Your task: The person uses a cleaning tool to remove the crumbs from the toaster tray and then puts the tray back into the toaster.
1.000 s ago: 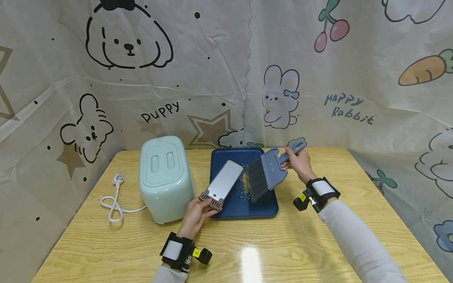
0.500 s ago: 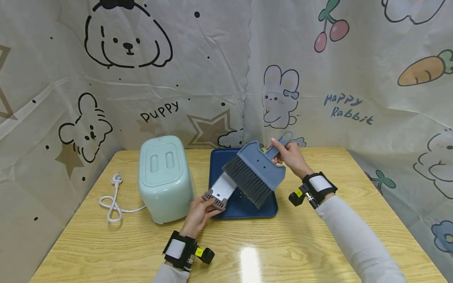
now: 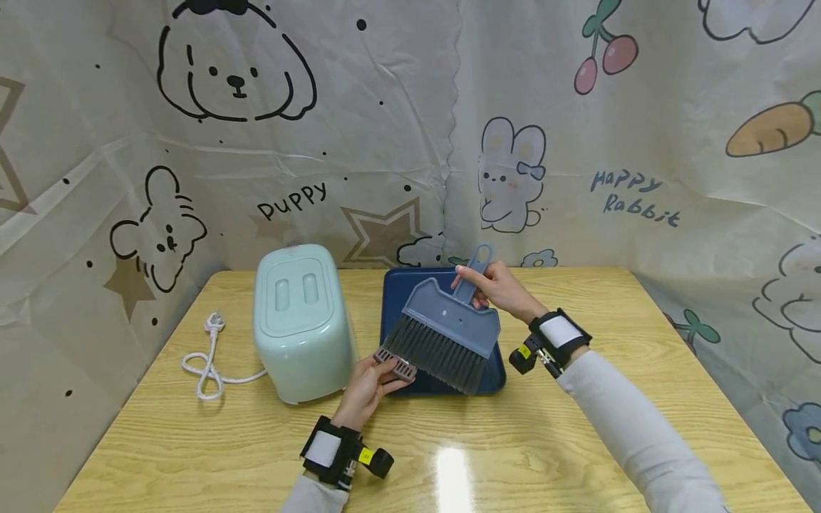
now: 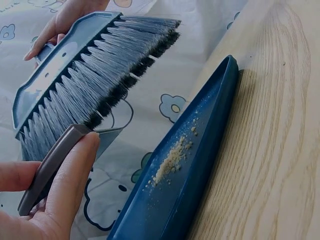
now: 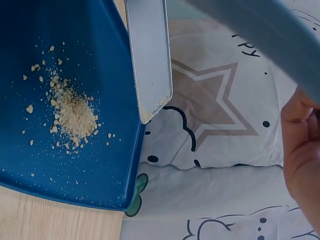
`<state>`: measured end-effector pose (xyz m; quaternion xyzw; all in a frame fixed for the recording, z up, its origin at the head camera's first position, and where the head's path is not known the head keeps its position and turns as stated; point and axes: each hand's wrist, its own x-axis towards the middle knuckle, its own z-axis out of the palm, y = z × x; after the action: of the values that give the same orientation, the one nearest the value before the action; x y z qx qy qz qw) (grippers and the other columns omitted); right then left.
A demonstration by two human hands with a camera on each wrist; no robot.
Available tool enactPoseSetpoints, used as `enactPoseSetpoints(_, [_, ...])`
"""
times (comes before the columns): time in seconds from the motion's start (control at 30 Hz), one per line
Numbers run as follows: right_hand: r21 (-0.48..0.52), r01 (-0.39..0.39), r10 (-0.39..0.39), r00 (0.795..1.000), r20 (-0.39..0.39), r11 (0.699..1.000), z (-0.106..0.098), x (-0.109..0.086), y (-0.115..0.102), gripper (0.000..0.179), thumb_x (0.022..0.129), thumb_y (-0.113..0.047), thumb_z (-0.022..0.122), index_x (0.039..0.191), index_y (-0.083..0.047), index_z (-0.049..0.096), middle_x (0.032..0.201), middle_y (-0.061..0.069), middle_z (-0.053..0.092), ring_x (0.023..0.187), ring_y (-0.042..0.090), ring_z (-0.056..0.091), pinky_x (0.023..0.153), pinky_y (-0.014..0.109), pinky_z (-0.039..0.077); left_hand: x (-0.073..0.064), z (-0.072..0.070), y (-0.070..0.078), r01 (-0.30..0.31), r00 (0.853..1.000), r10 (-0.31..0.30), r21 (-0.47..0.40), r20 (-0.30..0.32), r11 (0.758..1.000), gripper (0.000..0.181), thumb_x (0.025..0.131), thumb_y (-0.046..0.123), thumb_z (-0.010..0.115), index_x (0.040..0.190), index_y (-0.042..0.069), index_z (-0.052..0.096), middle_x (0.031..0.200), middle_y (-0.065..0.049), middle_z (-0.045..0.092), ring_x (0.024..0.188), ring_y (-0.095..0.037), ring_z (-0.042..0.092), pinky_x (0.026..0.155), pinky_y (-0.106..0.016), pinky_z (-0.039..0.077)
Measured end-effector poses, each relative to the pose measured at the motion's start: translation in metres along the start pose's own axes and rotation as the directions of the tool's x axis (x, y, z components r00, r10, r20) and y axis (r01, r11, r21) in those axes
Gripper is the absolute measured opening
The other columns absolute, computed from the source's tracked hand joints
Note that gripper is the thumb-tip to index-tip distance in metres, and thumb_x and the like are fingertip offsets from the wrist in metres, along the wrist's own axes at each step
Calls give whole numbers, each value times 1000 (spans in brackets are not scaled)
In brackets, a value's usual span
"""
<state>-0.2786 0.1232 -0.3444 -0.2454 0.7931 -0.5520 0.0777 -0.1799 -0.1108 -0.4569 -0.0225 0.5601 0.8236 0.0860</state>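
My left hand (image 3: 362,390) pinches the brown slotted end of a toaster crumb tray (image 3: 395,365) between thumb and fingers. In the head view its metal plate lies behind the brush bristles; in the right wrist view the silver plate (image 5: 150,60) shows a few crumbs at its far end. My right hand (image 3: 507,291) grips the handle of a blue-grey brush (image 3: 452,317), whose dark bristles point down over the crumb tray. Beneath both is a dark blue serving tray (image 3: 393,296). A pile of yellowish crumbs (image 5: 75,115) lies on it, hidden by the brush in the head view.
A mint-green toaster (image 3: 301,328) stands left of the blue tray, close to my left hand. Its white power cord (image 3: 208,367) lies looped on the wooden table (image 3: 545,434). A printed cloth (image 3: 385,142) hangs behind the table.
My right hand has moved left with the brush, bringing the bristles from the crumbs on the blue tray across to the crumb tray. My left hand has shifted only slightly, still holding the crumb tray.
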Motion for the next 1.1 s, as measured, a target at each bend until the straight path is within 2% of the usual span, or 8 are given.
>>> enactPoseSetpoints(0.13, [-40,7,-7,1000,-9,999,0,2,1,44,93,-33,45,89,5,66,45,2,49,41,11,48,39,27,40,1,-1,0,1,1000,-1,1,-14,1000,38,92,-2,39,128,-10,36,116,-28,49,88,-25,61,77,-37,53])
enactPoseSetpoints(0.5, [-95,-6,2,999,-41,995,-2,3,1,44,92,-36,46,88,3,67,44,3,50,41,13,49,39,24,39,2,-2,-2,12,1000,-13,-18,-26,1000,37,90,-4,39,127,-12,37,111,-25,52,86,-24,61,76,-37,53])
enactPoseSetpoints(0.73, [-110,-11,-1,995,-104,994,-5,4,6,45,91,-38,47,87,2,68,46,2,52,42,14,49,40,31,43,1,-3,-1,17,1000,-18,-8,-23,1000,38,90,-3,40,127,-11,37,115,-28,50,84,-22,61,77,-37,53])
enactPoseSetpoints(0.87, [-95,-44,30,989,-145,994,-7,3,4,44,91,-36,48,87,3,67,48,2,53,42,14,50,40,25,42,-1,-4,-1,17,1000,-17,0,-24,1000,38,91,-2,41,127,-11,37,115,-30,49,83,-20,61,77,-37,53])
enactPoseSetpoints(1.1, [-129,-38,9,976,-217,991,-7,-7,-17,39,93,-22,47,87,12,65,51,14,56,40,9,48,39,25,41,-1,-4,-2,15,1000,-15,8,-25,1000,38,91,-2,41,128,-11,36,118,-31,46,89,-23,60,78,-37,52])
